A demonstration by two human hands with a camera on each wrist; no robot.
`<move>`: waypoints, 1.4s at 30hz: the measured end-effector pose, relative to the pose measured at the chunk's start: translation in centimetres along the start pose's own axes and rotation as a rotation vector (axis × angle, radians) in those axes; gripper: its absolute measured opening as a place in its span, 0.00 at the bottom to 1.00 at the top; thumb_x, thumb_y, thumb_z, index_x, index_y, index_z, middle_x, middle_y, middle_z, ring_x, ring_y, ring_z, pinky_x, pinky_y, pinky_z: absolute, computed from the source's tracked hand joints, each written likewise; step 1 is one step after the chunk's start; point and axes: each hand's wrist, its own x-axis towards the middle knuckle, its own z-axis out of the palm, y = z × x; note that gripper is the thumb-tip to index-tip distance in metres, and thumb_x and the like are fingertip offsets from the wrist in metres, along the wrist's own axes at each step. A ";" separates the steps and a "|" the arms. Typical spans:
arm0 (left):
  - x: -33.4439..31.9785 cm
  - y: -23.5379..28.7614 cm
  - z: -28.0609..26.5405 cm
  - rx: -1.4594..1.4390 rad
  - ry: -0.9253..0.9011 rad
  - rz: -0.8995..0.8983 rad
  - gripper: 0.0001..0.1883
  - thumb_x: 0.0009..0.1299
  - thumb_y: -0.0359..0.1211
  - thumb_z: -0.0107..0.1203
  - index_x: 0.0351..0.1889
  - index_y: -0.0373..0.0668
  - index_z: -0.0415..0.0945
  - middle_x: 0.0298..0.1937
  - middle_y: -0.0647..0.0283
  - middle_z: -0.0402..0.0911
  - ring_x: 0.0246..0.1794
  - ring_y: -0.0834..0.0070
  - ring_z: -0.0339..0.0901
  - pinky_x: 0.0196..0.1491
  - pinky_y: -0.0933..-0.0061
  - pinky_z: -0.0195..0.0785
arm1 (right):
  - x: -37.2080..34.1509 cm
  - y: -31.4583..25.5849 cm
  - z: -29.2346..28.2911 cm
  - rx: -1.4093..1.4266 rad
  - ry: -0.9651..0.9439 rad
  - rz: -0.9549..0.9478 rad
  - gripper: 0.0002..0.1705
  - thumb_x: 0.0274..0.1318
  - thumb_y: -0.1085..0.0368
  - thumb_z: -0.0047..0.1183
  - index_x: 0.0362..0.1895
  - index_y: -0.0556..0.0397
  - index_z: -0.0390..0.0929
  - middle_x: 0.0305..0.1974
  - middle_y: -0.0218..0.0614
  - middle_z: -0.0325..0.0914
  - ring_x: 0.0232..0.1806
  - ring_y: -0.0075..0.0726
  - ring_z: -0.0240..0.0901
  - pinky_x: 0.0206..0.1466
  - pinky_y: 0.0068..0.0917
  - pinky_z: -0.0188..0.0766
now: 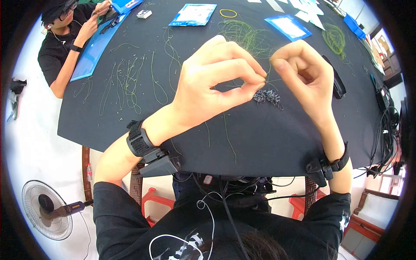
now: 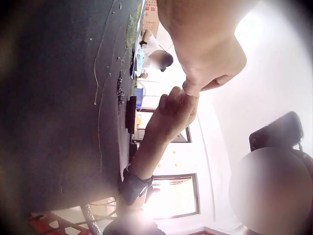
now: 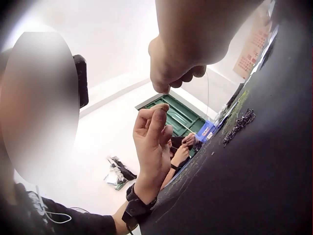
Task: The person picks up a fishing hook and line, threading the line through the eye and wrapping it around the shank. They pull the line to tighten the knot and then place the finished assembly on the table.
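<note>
Both hands are raised over the black table, fingertips close together. My left hand (image 1: 208,76) pinches a thin green line (image 1: 273,81) between thumb and forefinger. Opposite it, my right hand (image 1: 308,76) has thumb and forefinger together on the same line, its other fingers curled in. In the right wrist view a strand (image 3: 208,95) hangs from the right hand. Below the fingertips lies a heap of small dark metal pieces (image 1: 268,99). What sits right at the pinched tips is too small to make out.
Loose green coils (image 1: 245,37) and another coil (image 1: 334,40) lie farther back on the table (image 1: 277,138). Cut strands (image 1: 130,82) are spread at the left. Blue-and-white packets (image 1: 193,15) and a yellow band (image 1: 228,13) lie at the back. Another person (image 1: 65,39) works at the left.
</note>
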 end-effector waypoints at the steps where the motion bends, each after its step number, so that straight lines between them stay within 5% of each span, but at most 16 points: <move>1: 0.0 0.0 0.0 -0.006 -0.007 -0.002 0.09 0.48 0.21 0.63 0.26 0.43 0.79 0.32 0.66 0.81 0.29 0.77 0.70 0.31 0.79 0.60 | 0.0 0.0 0.0 -0.001 -0.013 0.017 0.03 0.52 0.72 0.54 0.33 0.56 0.75 0.18 0.17 0.67 0.20 0.06 0.56 0.23 0.09 0.53; 17: 0.0 0.1 0.1 -0.028 -0.026 -0.015 0.09 0.47 0.22 0.64 0.25 0.43 0.79 0.31 0.66 0.81 0.28 0.78 0.70 0.30 0.80 0.60 | -0.1 -0.1 0.1 0.037 0.011 -0.009 0.04 0.50 0.73 0.55 0.32 0.56 0.76 0.18 0.18 0.68 0.20 0.07 0.57 0.23 0.10 0.54; 26: -0.2 0.1 -0.3 0.020 0.070 -0.052 0.08 0.52 0.22 0.63 0.27 0.45 0.79 0.33 0.69 0.81 0.29 0.87 0.69 0.19 0.87 0.51 | -0.2 0.6 0.6 0.058 -0.190 0.218 0.04 0.50 0.69 0.55 0.30 0.56 0.75 0.15 0.20 0.68 0.19 0.08 0.57 0.22 0.12 0.54; 36: -0.2 -0.4 -0.1 0.119 0.131 -0.086 0.07 0.53 0.22 0.62 0.27 0.45 0.79 0.34 0.69 0.81 0.31 0.86 0.70 0.20 0.87 0.52 | -1.3 -1.9 0.7 0.068 -0.269 0.237 0.03 0.50 0.71 0.56 0.31 0.56 0.77 0.16 0.18 0.67 0.19 0.07 0.56 0.22 0.11 0.51; 42: 0.0 -0.4 0.1 0.109 0.058 -0.041 0.08 0.49 0.21 0.63 0.27 0.43 0.79 0.33 0.68 0.81 0.29 0.79 0.70 0.28 0.81 0.57 | -0.9 -2.6 0.3 0.086 -0.121 0.135 0.03 0.52 0.70 0.55 0.32 0.57 0.77 0.18 0.19 0.68 0.21 0.07 0.58 0.23 0.10 0.54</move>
